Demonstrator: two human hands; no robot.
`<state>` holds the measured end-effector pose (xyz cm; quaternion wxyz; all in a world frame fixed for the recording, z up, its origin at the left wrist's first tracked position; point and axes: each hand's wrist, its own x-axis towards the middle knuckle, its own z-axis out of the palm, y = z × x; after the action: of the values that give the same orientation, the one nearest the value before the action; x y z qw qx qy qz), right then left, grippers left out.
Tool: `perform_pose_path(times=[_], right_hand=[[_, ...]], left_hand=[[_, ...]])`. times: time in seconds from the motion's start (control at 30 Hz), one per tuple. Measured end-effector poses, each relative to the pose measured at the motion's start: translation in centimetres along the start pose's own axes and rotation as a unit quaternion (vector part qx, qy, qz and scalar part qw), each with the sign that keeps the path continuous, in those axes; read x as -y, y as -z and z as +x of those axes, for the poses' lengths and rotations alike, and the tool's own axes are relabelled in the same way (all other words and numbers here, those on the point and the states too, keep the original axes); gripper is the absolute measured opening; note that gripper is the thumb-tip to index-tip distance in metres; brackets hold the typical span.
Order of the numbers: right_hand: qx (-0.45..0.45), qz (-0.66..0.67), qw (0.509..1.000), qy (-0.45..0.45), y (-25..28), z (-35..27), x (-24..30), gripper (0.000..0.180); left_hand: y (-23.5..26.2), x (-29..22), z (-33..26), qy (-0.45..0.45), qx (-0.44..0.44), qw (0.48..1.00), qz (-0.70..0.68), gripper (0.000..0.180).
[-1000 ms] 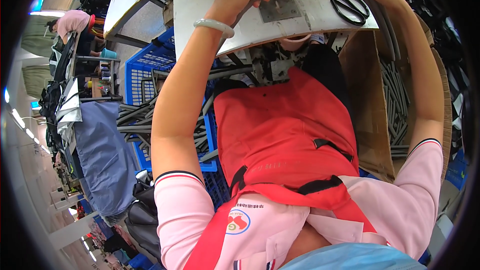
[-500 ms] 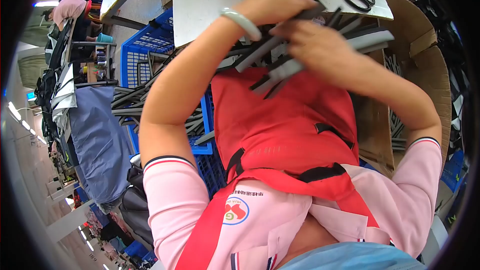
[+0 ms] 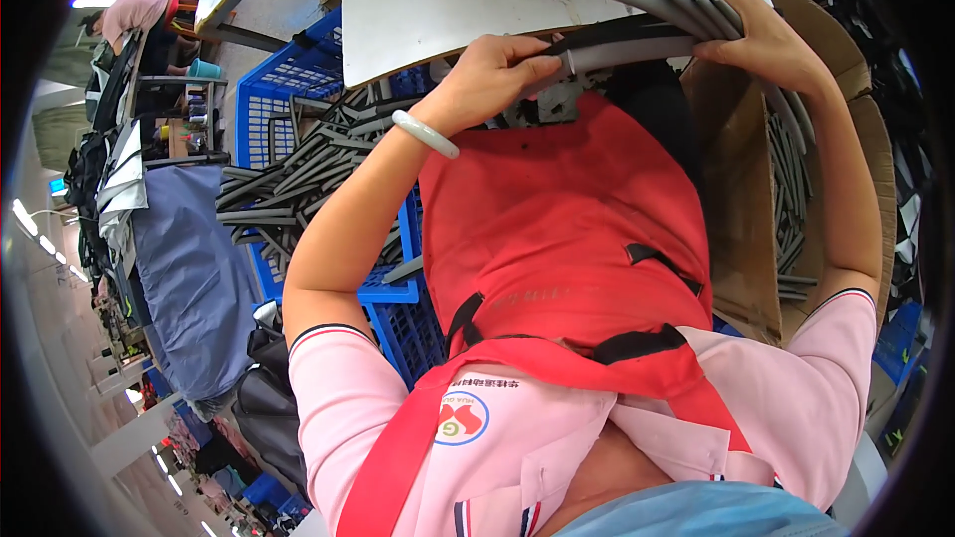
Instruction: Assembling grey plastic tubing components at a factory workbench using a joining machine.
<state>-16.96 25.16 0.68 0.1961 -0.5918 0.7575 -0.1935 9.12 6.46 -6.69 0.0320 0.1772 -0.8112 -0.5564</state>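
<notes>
Grey foam tubes (image 3: 637, 48) lie at the table's (image 3: 438, 0) near edge, where I see my left hand (image 3: 494, 75) with fingers clamped on one end and my right hand (image 3: 766, 40) gripping the bundle. Left of me a blue crate (image 3: 288, 99) brims with more tubes; a cardboard box (image 3: 746, 219) sits right.

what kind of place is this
Likely a factory assembly floor: a blue crate heaped with grey tube pieces, a metal-topped workbench, and a cardboard box of more tubes.
</notes>
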Motion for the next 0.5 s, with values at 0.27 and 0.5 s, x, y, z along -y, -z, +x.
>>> perform_pose_path(times=[0.27,0.5], right_hand=[[-0.002,0.186,0.983,0.011,2.3,0.1,-3.5,0.05],[-0.015,0.192,0.981,-0.027,3.6,1.9,-5.0,0.055]], left_hand=[[3.3,-5.7,2.9,-0.036,-0.105,0.993,-0.028,0.027],[4.4,-5.1,5.5,-0.037,-0.122,0.99,-0.056,0.026]])
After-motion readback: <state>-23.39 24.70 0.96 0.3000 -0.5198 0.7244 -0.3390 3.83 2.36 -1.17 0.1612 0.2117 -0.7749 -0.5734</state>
